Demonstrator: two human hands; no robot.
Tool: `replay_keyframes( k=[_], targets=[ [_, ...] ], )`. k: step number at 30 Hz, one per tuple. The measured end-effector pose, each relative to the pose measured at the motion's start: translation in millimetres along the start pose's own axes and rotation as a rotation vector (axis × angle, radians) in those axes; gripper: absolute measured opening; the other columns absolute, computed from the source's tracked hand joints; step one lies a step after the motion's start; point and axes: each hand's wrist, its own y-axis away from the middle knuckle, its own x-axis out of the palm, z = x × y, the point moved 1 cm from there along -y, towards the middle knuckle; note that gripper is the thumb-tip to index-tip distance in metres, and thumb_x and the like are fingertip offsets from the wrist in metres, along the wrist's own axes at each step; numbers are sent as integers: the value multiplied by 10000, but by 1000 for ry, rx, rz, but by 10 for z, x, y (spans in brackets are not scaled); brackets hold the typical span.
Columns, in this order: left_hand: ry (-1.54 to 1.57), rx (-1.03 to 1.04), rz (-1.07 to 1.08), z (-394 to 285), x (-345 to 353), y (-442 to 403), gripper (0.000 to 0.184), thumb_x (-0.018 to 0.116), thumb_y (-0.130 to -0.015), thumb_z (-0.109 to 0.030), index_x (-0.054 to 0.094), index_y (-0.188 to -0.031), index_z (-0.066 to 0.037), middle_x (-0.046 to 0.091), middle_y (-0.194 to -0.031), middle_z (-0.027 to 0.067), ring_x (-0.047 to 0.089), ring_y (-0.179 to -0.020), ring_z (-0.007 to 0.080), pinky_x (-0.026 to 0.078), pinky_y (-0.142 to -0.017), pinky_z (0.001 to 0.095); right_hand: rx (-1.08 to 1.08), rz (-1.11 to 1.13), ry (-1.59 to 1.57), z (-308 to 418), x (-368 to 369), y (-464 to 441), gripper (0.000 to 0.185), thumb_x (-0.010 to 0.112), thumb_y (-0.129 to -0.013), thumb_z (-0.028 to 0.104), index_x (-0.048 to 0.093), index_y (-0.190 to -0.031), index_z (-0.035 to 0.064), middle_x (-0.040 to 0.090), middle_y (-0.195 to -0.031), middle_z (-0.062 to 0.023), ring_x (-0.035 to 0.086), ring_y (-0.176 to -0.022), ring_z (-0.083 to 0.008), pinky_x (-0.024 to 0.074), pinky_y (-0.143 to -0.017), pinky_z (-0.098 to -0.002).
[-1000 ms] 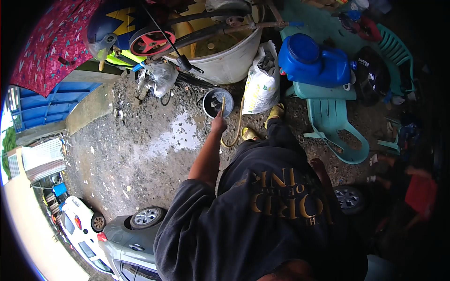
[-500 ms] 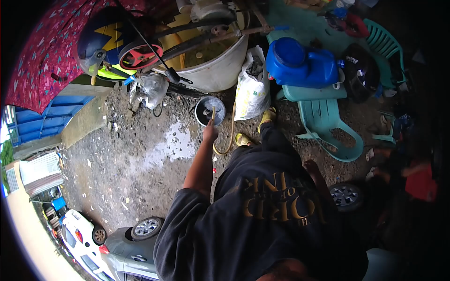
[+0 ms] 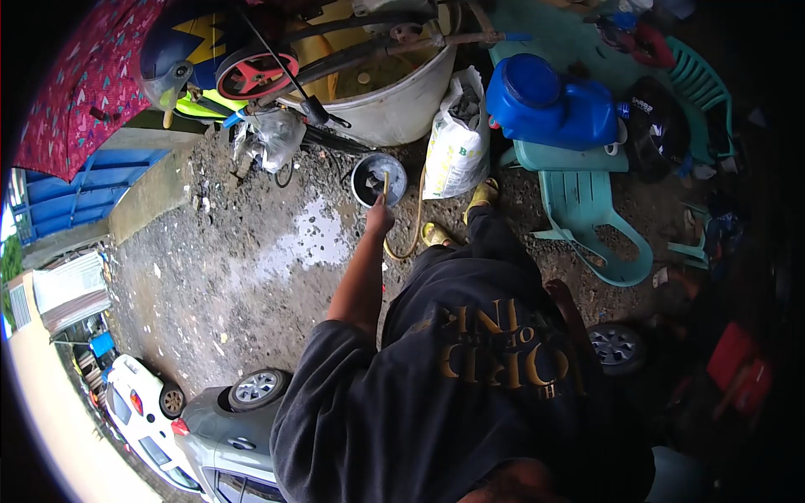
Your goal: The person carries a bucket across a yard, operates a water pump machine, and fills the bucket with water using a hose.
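At twelve o'clock the left hand (image 3: 380, 220) grips the hose (image 3: 386, 184), already over the bucket (image 3: 400, 174), its fill unclear; the right hand's (image 3: 560, 292) state I cannot tell.

Wet grey gravel ground (image 3: 193, 277) is spreading L of teal slatted plastic armchair (image 3: 579, 199); shallow pale puddle (image 3: 306, 239) there is reflecting daylight. Teal plastic table (image 3: 579, 159) is standing just beyond armchair. Blue ribbed panel (image 3: 92, 191) w/ low beige concrete wall (image 3: 155, 197) is standing far L of armchair. Shade is darkening armchair's R.
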Motion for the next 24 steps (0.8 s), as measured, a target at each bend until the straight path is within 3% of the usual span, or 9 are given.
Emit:
replay_keyframes(
  k=[6, 10, 13, 16, 18, 24],
  targets=[
    [56, -57, 1, 78, 69, -39, 535, 452, -782, -109, 372, -1299, 6, 610, -936, 275, 615, -839, 397, 491, -752, 456, -202, -7, 57, -331, 53, -193, 158, 448, -922, 131, 533, -1037, 64, 585, -805, -136, 586, -648, -200, 454, -497, -314],
    [57, -155, 60, 6, 12, -13, 532, 447, -812, -134, 369, -1335, -79, 610, -998, 250, 599, -944, 371, 467, -829, 432, -163, 7, 49, -256, 50, -157, 164, 436, -923, 130, 535, -1036, 65, 584, -799, -128, 578, -631, -192, 457, -502, -313],
    [63, -166, 67, 10, 27, -15, 529, 442, -816, -135, 367, -1337, -84, 609, -1001, 252, 599, -948, 370, 467, -830, 427, -103, 16, 46, -277, 64, -173, 173, 426, -922, 127, 537, -1038, 63, 586, -825, -125, 593, -659, -198, 471, -534, -316],
    [71, -125, 39, 55, 68, -31, 539, 449, -805, -130, 360, -1334, -70, 613, -959, 255, 606, -907, 377, 477, -799, 432, -175, -9, 94, -372, 89, -214, 182, 421, -920, 124, 537, -1043, 55, 588, -883, -129, 616, -726, -214, 489, -591, -327],
    [56, -32, -22, 151, 160, -67, 568, 468, -779, -123, 344, -1327, -35, 625, -870, 255, 623, -817, 392, 497, -737, 453, -174, -17, 99, -303, 79, -171, 188, 420, -919, 124, 537, -1046, 50, 587, -924, -133, 627, -776, -225, 498, -627, -336],
    [76, -71, -11, 137, 156, -73, 560, 465, -783, -124, 350, -1326, -45, 625, -875, 254, 619, -819, 401, 495, -740, 461, -50, 1, 37, 120, 2, 55, 191, 428, -918, 132, 542, -1042, 42, 588, -957, -136, 629, -828, -238, 503, -649, -348]
  ],
)
